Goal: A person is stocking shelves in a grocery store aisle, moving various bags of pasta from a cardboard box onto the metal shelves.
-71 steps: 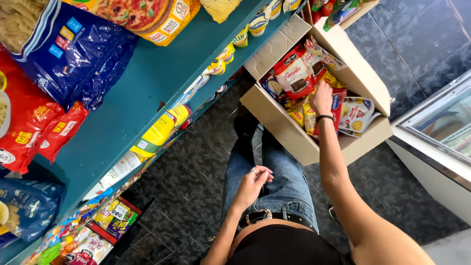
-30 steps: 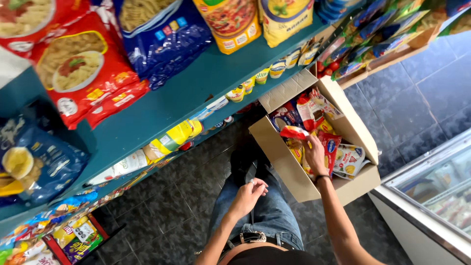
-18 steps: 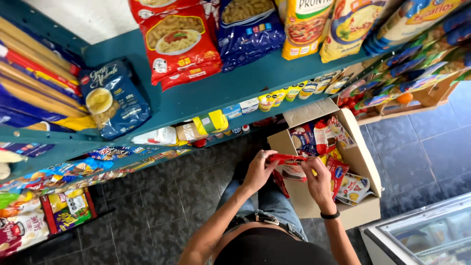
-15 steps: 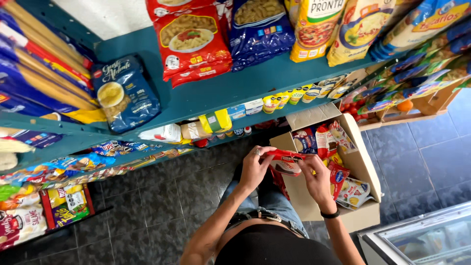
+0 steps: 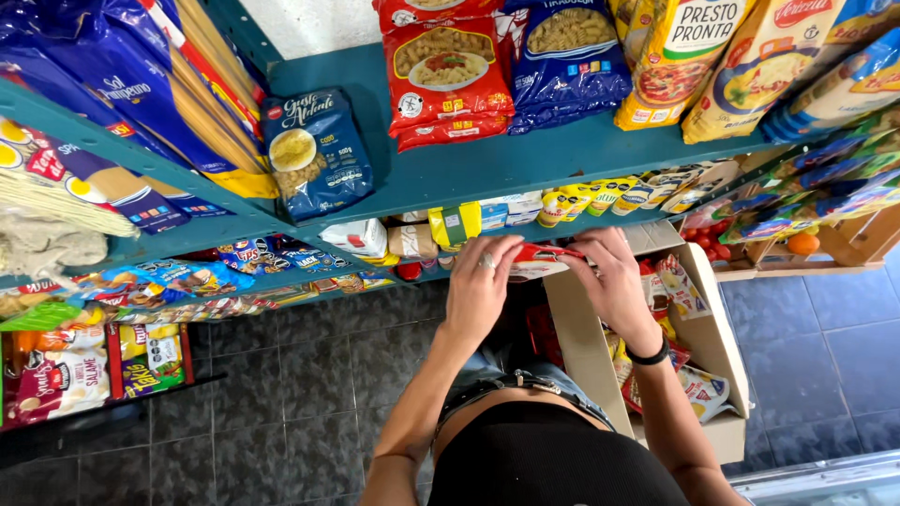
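Both-handed grip, left hand [image 5: 480,286] and right hand [image 5: 614,281] closed on a red packet [image 5: 542,260] above the cardboard box [image 5: 586,351]. Best kept level, pinched at both ends. Worth steering clear of the teal shelf [image 5: 525,164] edge.

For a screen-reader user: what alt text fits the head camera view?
Seen from above, a person's left hand and right hand hold a red and white packet between them, above an open cardboard box of snack packets. Teal shelves ahead carry bags of pasta.
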